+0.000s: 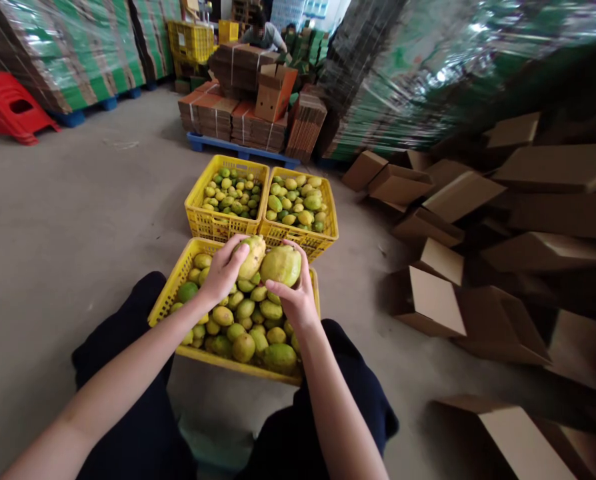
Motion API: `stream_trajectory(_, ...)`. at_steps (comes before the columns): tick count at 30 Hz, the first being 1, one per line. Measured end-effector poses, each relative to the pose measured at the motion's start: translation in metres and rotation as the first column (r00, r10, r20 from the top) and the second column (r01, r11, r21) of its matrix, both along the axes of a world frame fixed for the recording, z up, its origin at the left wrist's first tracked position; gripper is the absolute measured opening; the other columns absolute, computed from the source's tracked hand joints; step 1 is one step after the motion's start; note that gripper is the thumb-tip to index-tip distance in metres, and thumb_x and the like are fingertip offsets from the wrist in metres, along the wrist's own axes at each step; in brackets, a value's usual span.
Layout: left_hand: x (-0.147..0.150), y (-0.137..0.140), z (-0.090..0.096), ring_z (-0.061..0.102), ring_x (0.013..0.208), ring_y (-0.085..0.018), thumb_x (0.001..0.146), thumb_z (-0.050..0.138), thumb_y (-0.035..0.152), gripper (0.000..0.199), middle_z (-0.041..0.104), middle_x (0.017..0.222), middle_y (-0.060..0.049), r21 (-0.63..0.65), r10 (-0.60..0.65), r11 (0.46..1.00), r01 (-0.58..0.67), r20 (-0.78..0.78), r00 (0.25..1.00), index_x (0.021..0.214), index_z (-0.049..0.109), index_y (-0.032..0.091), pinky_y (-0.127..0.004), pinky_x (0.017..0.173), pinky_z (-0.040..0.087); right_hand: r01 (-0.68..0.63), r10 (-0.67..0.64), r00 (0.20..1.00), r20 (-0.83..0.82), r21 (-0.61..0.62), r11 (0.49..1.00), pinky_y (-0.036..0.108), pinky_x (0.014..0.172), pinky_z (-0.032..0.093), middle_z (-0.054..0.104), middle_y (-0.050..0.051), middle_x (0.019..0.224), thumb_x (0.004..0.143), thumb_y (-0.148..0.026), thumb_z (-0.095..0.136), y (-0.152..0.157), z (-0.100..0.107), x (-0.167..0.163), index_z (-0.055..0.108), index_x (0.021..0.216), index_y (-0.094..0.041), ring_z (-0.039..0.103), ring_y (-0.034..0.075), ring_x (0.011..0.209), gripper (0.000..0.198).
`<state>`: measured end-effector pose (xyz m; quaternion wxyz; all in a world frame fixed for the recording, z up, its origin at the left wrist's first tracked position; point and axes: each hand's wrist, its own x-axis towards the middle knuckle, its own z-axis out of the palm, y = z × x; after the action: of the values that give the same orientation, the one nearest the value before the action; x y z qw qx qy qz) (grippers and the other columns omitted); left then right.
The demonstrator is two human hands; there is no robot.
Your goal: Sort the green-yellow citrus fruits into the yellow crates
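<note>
Above a yellow plastic crate (171,293) full of green and yellow lemons (223,316), both my hands are raised with a large fruit each. My left hand (224,268) is closed round a yellow, bumpy lemon (252,257). In my right hand (298,293) is a bigger, greenish-yellow lemon (281,265), gripped from below and from its right side. The two lemons are side by side, nearly touching. Mixed sizes lie in the crate, among them a large green one (280,358) near its front edge. My forearms hide parts of the crate's sides.
Beyond it stand two more yellow crates (201,217) (331,227) of lemons. Folded cartons (208,113) rest on a blue pallet (243,152), with a person (263,35) behind. Open cardboard boxes (438,300) litter the right side. A red stool (15,107) and wrapped stacks (83,47) are at left.
</note>
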<state>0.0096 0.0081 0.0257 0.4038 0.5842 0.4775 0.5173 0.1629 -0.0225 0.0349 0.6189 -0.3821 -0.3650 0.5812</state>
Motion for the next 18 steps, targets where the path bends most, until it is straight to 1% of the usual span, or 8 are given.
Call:
stream_trajectory(2,0.000,-0.001,0.000,0.063,0.098,-0.023,0.094,0.043,0.051,0.038,0.072,0.101,-0.004,-0.001,0.000,1.000,0.000,-0.005,1.000,0.102,0.063,0.020,-0.030,0.087,0.047,-0.002,0.002,1.000,-0.026,0.002,1.000,0.032,0.087,0.057,0.068,-0.002,0.110,0.054,-0.018,0.089,0.000,0.001,-0.001,0.066,0.116,-0.032,0.065,0.019,0.095,0.068)
stream_trajectory(5,0.001,-0.001,0.001,0.063,0.094,-0.022,0.094,0.044,0.050,0.036,0.071,0.098,-0.004,0.003,-0.017,1.000,0.017,0.001,1.000,0.100,0.063,0.020,-0.030,0.085,0.047,-0.012,0.012,0.998,-0.058,-0.008,1.000,0.032,0.083,0.058,0.069,-0.003,0.104,0.061,-0.023,0.086,0.001,0.001,0.000,0.066,0.114,-0.033,0.065,0.018,0.090,0.058)
stream_trajectory(8,0.002,-0.002,0.002,0.062,0.091,-0.022,0.093,0.045,0.049,0.034,0.070,0.092,-0.003,-0.002,-0.028,1.000,0.028,0.005,1.000,0.096,0.062,0.020,-0.030,0.084,0.047,-0.031,0.028,0.995,-0.099,-0.028,0.999,0.032,0.080,0.058,0.070,-0.001,0.097,0.069,-0.036,0.082,0.004,-0.001,0.002,0.067,0.109,-0.031,0.067,0.020,0.091,0.043)
stream_trajectory(11,0.004,-0.002,0.000,0.061,0.091,-0.022,0.093,0.044,0.050,0.033,0.068,0.087,-0.002,-0.013,-0.014,1.000,0.014,0.012,1.000,0.093,0.061,0.021,-0.030,0.083,0.047,-0.045,0.040,0.990,-0.136,-0.037,0.998,0.034,0.080,0.059,0.070,0.001,0.097,0.074,-0.049,0.074,0.008,-0.003,0.002,0.068,0.106,-0.028,0.068,0.023,0.097,0.039)
stream_trajectory(13,0.005,-0.002,-0.001,0.060,0.091,-0.022,0.093,0.044,0.050,0.033,0.066,0.085,-0.002,-0.013,0.014,1.000,-0.013,0.024,1.000,0.091,0.060,0.021,-0.030,0.082,0.047,-0.049,0.043,0.988,-0.149,-0.038,0.998,0.034,0.081,0.059,0.070,0.001,0.098,0.074,-0.048,0.074,0.010,-0.004,0.002,0.068,0.105,-0.028,0.068,0.024,0.098,0.038)
stream_trajectory(15,0.005,-0.002,-0.003,0.059,0.091,-0.022,0.093,0.044,0.050,0.032,0.065,0.083,-0.002,-0.019,0.033,0.999,-0.032,0.032,0.999,0.087,0.059,0.022,-0.030,0.081,0.046,-0.054,0.047,0.988,-0.149,-0.044,0.998,0.034,0.081,0.059,0.069,0.000,0.097,0.073,-0.043,0.075,0.009,-0.004,0.001,0.067,0.105,-0.028,0.068,0.022,0.096,0.036)
stream_trajectory(18,0.001,0.001,-0.005,0.059,0.091,-0.022,0.093,0.045,0.050,0.031,0.065,0.086,-0.002,-0.068,0.021,0.998,-0.018,0.048,0.999,0.089,0.059,0.022,-0.030,0.081,0.047,-0.065,0.055,0.988,-0.143,-0.064,0.996,0.034,0.081,0.060,0.070,-0.001,0.096,0.069,-0.032,0.074,0.009,-0.003,0.002,0.066,0.106,-0.029,0.068,0.021,0.091,0.038)
